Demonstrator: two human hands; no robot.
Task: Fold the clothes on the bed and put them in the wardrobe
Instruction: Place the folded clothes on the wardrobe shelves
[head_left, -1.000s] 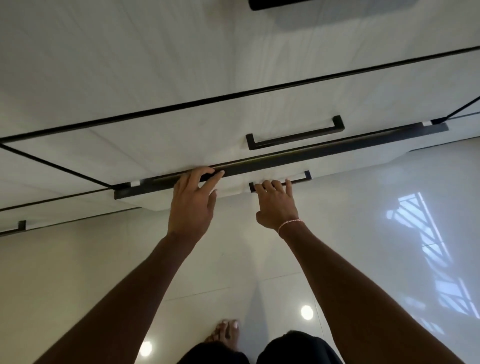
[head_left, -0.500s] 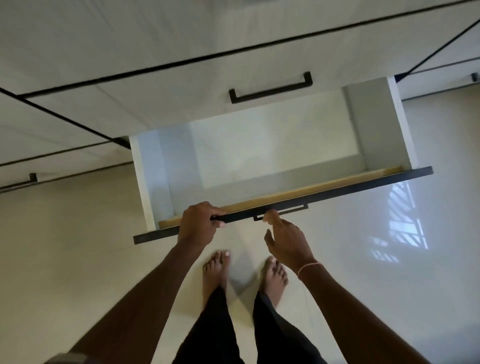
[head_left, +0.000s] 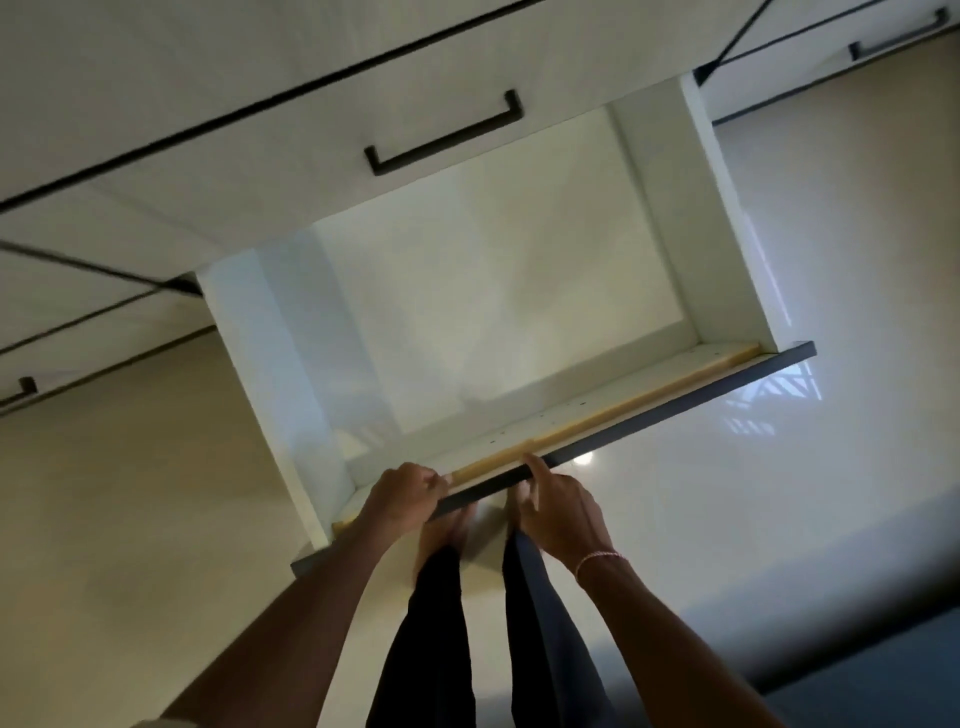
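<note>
The left grip (head_left: 402, 499) curls over the dark front edge of the wardrobe drawer (head_left: 493, 312) and holds it. Just beside it, the right grip (head_left: 558, 512) lays its index finger against the same edge. Its other fingers are hidden under the front, so its hold cannot be told. A thin bracelet (head_left: 600, 560) circles that wrist. The drawer stands open across the centre of the frame, glossy white inside, with a pale wooden strip behind its front. The white wardrobe (head_left: 208, 78), with a black bar handle (head_left: 444, 132), fills the upper left. Glossy floor tiles (head_left: 104, 519) lie below.
</note>
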